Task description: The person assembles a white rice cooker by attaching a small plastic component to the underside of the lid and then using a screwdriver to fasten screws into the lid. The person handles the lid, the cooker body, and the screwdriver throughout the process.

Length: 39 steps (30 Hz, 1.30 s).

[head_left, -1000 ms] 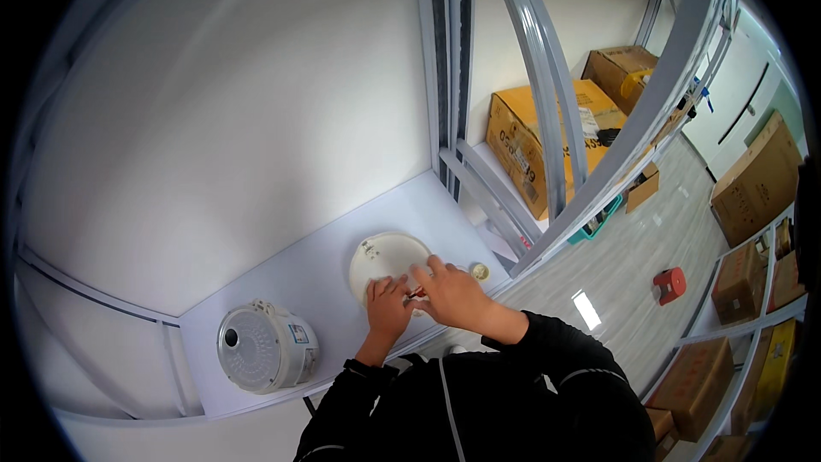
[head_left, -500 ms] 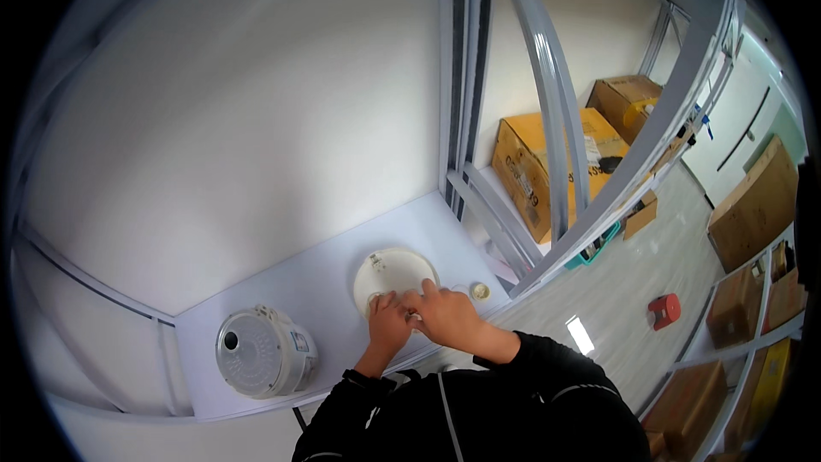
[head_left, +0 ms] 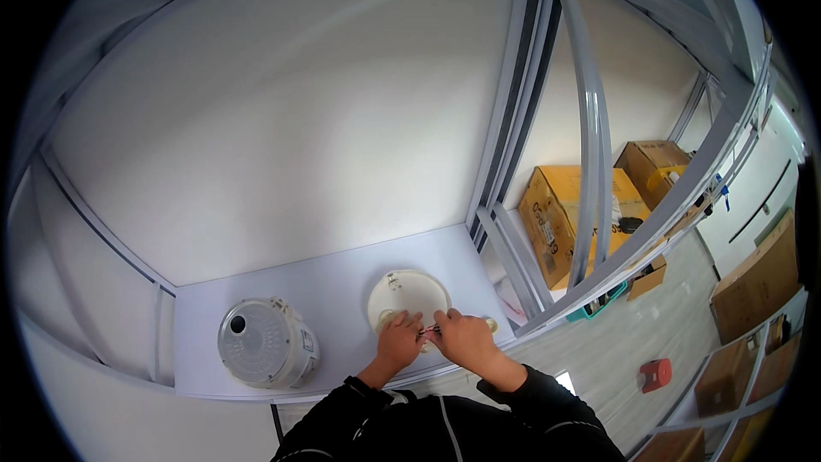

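A round white dish-like part (head_left: 412,287) lies on the pale worktop, with small dark fittings near its far rim. My left hand (head_left: 399,342) rests over its near edge, fingers curled and pinching. Close beside it, my right hand (head_left: 466,342) is also closed in a pinch. Thin red and white strands (head_left: 431,328), like wires, show between the fingertips of both hands; their ends are hidden. A small round cream-coloured piece (head_left: 492,324) sits just beyond my right hand, partly covered by it.
At left on the worktop (head_left: 342,278) stands a white drum-shaped appliance (head_left: 256,346) with a dark round hole in its top. Grey frame posts (head_left: 590,120) rise at right. Beyond are cardboard boxes (head_left: 569,214), a red stool (head_left: 655,375) and shelves of boxes.
The view has shifted, so everything sits differently in the picture. My right hand has drawn back slightly from the dish, and red and white strands now show between my hands.
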{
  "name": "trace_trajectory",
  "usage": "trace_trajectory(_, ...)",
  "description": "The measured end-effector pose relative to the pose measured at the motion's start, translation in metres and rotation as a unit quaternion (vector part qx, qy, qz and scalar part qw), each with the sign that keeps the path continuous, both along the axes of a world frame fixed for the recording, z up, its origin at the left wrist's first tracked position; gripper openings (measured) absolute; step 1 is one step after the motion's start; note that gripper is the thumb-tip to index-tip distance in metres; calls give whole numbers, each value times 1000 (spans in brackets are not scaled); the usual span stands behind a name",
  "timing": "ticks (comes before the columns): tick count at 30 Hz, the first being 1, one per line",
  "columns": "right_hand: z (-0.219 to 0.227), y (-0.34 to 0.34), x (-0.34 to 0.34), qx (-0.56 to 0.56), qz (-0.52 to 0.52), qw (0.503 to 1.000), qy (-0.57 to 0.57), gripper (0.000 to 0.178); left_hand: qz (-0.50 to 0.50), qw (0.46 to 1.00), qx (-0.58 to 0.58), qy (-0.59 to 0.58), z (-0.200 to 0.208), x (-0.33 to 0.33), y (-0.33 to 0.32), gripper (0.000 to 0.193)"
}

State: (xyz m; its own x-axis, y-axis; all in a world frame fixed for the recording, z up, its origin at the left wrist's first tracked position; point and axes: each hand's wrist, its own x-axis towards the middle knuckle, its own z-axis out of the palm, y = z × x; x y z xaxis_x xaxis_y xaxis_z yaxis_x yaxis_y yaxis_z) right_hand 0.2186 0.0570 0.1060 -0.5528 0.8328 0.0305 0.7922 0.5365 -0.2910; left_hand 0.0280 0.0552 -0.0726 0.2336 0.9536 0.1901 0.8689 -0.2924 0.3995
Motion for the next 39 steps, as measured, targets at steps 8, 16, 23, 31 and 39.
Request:
trace_trajectory(8,9,-11,-3,14,0,996,89,31,-2,1000,2,-8,-12,-2,1,39)
trace_trajectory(16,-30,6,21,118,117,972,168,40,8,1000,10,-9,1,4,0,51)
trace_trajectory(23,-21,2,23,-30,10,979,202,41,-5,1000,-30,9,1,2,1,52)
trace_trajectory(31,-27,6,28,42,96,969,225,40,0,999,-46,9,2,3,2,48)
trace_trajectory(39,-19,11,34,79,53,939,331,44,-19,999,-33,5,-3,-5,10,35)
